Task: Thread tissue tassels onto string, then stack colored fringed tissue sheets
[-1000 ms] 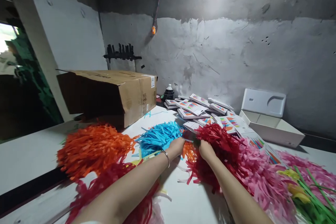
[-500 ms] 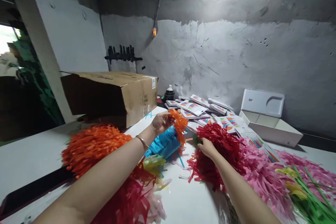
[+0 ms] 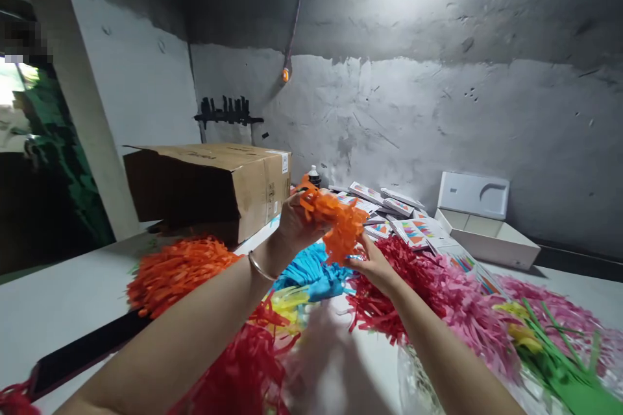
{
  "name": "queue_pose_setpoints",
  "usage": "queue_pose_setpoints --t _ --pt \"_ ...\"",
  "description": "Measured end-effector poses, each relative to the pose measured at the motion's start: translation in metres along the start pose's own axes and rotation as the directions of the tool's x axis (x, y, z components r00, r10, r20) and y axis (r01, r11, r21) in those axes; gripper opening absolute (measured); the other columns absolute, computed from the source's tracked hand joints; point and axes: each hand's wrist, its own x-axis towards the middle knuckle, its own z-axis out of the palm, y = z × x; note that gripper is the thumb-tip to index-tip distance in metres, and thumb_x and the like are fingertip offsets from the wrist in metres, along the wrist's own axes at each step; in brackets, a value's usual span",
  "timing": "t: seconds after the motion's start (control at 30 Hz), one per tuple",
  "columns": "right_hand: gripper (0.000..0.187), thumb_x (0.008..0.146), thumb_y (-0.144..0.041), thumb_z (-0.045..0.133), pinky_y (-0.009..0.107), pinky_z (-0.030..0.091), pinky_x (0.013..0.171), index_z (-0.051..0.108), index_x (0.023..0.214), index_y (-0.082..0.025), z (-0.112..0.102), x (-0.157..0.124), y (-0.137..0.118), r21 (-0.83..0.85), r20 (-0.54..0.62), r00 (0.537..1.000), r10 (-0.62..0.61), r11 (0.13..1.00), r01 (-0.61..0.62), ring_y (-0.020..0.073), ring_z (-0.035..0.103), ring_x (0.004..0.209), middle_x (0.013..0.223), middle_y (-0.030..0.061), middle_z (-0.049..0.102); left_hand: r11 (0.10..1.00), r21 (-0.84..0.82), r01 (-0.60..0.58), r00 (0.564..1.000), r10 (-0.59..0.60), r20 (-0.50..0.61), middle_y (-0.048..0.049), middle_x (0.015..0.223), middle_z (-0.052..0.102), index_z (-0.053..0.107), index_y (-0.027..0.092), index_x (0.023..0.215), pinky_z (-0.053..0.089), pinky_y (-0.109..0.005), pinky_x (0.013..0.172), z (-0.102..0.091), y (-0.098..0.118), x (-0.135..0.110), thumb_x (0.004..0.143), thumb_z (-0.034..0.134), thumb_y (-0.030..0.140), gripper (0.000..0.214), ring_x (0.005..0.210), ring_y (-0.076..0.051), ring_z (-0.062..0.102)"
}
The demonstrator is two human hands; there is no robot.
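Raised above the table, a bunch of orange tissue-paper fringe (image 3: 341, 224) is between my two hands. My left hand (image 3: 299, 224), with a bangle at the wrist, is closed round its left end. My right hand (image 3: 374, 262) pinches its lower right edge with thumb and fingers. Below lie blue fringe (image 3: 309, 269) and some yellow fringe (image 3: 289, 305). Dark red fringe (image 3: 403, 279) lies beside my right wrist, and more red fringe (image 3: 243, 363) is under my left forearm. A larger orange fringe pile (image 3: 182, 272) rests to the left.
A large cardboard box (image 3: 263, 198) opens toward the left. Several flat printed packs (image 3: 413, 230) are heaped at the back, next to an open white box (image 3: 496, 243). Pink fringe (image 3: 481, 318) and green strips (image 3: 559, 369) lie at right. A dark phone-like slab (image 3: 87, 347) lies at left.
The orange fringe has come up off the blue fringe toward me. My right hand has left the dark red fringe and moved left onto the orange piece.
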Motion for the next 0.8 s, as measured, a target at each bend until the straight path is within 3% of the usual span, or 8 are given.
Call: queue_pose_setpoints --t 0.1,0.23,0.3,0.37,0.47,0.53,0.63,0.8 --pt "0.053 0.069 -0.043 0.084 0.040 0.054 0.092 0.069 0.114 -0.020 0.022 -0.026 -0.030 0.148 0.073 0.997 -0.001 0.989 -0.010 0.0281 0.067 0.107 0.115 0.0072 0.073 1.000 0.017 0.025 0.999 -0.025 0.045 0.0003 0.064 0.057 0.053 0.020 0.070 0.034 -0.019 0.040 0.019 -0.006 -0.025 0.078 0.065 0.036 0.022 0.050 -0.011 0.049" --pt "0.039 0.076 -0.047 0.078 0.040 0.057 0.083 0.072 0.104 -0.021 0.044 -0.077 -0.054 0.314 0.050 0.998 0.027 0.949 -0.041 0.0257 0.070 0.092 0.098 0.0060 0.076 0.989 0.105 0.103 0.991 -0.111 0.075 -0.0027 0.069 0.063 0.060 0.018 0.074 0.046 -0.027 0.052 0.035 -0.020 -0.068 0.072 0.071 0.028 0.015 0.058 -0.016 0.058" --pt "0.034 0.079 -0.049 0.075 0.040 0.057 0.083 0.074 0.099 -0.022 0.047 -0.105 -0.061 0.373 0.009 0.999 0.046 0.927 -0.046 0.0259 0.070 0.092 0.094 0.0068 0.076 0.973 0.176 0.151 0.980 -0.171 0.105 -0.0044 0.076 0.068 0.066 0.017 0.086 0.051 -0.032 0.059 0.037 -0.024 -0.092 0.068 0.074 0.022 0.020 0.066 -0.021 0.065" --pt "0.032 0.076 -0.050 0.078 0.040 0.057 0.083 0.074 0.091 -0.022 0.044 -0.133 -0.066 0.416 -0.041 0.997 0.072 0.908 -0.049 0.0259 0.071 0.090 0.089 0.0070 0.076 0.959 0.264 0.104 0.985 -0.136 0.106 -0.0058 0.092 0.072 0.069 0.017 0.101 0.053 -0.034 0.071 0.036 -0.028 -0.115 0.068 0.077 0.020 0.034 0.081 -0.025 0.069" --pt "0.039 0.067 -0.057 0.083 0.040 0.058 0.081 0.074 0.085 -0.023 0.037 -0.170 -0.071 0.456 -0.122 0.986 0.118 0.889 -0.050 0.0267 0.072 0.086 0.084 0.0076 0.075 0.911 0.413 -0.007 1.000 -0.006 0.030 -0.0062 0.111 0.072 0.070 0.021 0.108 0.052 -0.034 0.088 0.031 -0.042 -0.147 0.075 0.078 0.032 0.036 0.105 -0.026 0.065" --pt "0.046 0.065 -0.063 0.082 0.040 0.059 0.077 0.074 0.086 -0.023 0.036 -0.190 -0.073 0.465 -0.165 0.976 0.142 0.884 -0.050 0.0282 0.072 0.084 0.082 0.0084 0.075 0.874 0.483 0.050 0.996 -0.078 0.039 -0.0080 0.113 0.072 0.071 0.021 0.108 0.050 -0.036 0.094 0.029 -0.062 -0.166 0.076 0.079 0.040 0.038 0.113 -0.029 0.062" --pt "0.048 0.068 -0.066 0.078 0.039 0.058 0.072 0.074 0.089 -0.023 0.041 -0.213 -0.072 0.445 -0.211 0.962 0.172 0.894 -0.062 0.0282 0.072 0.081 0.078 0.0081 0.074 0.853 0.497 0.161 0.956 -0.260 0.135 -0.0106 0.109 0.074 0.072 0.018 0.108 0.051 -0.040 0.094 0.032 -0.096 -0.191 0.069 0.086 0.045 0.049 0.110 -0.031 0.064" --pt "0.029 0.079 -0.047 0.074 0.037 0.057 0.073 0.075 0.086 -0.019 0.037 -0.249 -0.062 0.302 -0.222 0.950 0.219 0.942 -0.146 0.0241 0.069 0.077 0.079 0.0068 0.073 0.873 0.463 0.152 0.986 -0.169 -0.003 -0.0098 0.094 0.076 0.074 0.014 0.096 0.053 -0.036 0.081 0.036 -0.120 -0.217 0.069 0.083 0.041 0.039 0.089 -0.027 0.068"
